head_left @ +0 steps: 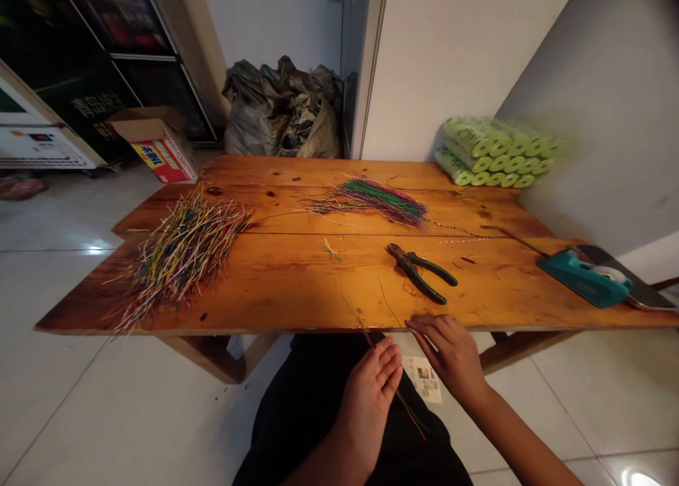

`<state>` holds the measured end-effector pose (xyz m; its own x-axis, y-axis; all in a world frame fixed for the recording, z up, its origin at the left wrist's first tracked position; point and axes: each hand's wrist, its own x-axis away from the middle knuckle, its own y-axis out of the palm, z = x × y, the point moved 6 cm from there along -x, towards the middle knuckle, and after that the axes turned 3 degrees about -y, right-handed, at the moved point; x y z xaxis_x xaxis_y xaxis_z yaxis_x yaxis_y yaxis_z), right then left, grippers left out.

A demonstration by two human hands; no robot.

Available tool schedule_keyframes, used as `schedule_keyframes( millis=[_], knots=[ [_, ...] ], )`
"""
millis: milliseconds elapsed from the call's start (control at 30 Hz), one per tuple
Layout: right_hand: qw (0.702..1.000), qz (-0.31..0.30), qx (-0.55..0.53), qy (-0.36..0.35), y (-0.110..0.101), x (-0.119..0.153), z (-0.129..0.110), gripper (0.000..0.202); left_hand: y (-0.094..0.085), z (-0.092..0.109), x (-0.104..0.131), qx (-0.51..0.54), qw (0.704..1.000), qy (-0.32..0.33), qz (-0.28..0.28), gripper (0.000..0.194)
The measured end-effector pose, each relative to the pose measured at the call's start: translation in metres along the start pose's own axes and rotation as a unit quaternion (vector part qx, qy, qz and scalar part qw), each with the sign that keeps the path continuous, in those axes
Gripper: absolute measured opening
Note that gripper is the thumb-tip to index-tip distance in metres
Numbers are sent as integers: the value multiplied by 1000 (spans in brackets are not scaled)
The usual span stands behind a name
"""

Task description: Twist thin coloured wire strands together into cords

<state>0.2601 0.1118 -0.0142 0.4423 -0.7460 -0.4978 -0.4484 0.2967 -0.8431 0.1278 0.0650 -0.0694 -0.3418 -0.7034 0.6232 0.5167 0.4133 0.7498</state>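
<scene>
Near the front edge of the wooden table, my left hand is closed around a few thin wires, whose ends stick out above and below it. To its right, my right hand pinches a single thin wire between thumb and fingertip. Green-handled pliers lie on the table just beyond my hands, jaws toward the upper left. A large heap of multicoloured wires lies on the left. A bundle of green and purple wires rests farther back.
A teal tape dispenser stands at the right end beside a dark flat object. Green rolls are stacked at the back right. Behind the table are grey sacks and an open cardboard box. Small wire scraps lie mid-table.
</scene>
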Motion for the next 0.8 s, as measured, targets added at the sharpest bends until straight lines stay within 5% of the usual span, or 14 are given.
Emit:
schedule_keyframes(
  millis=[167,567,800],
  knots=[
    [999,-7,32,-6,2,-3,-4,31,-4,1,1,3,1000,1,27,25],
    [998,61,-7,-30,8,-4,-2,26,-1,31,2,-22,997,71,-22,26],
    [989,105,-108,7,2,-12,-14,16,-3,34,10,-56,996,69,30,20]
  ],
)
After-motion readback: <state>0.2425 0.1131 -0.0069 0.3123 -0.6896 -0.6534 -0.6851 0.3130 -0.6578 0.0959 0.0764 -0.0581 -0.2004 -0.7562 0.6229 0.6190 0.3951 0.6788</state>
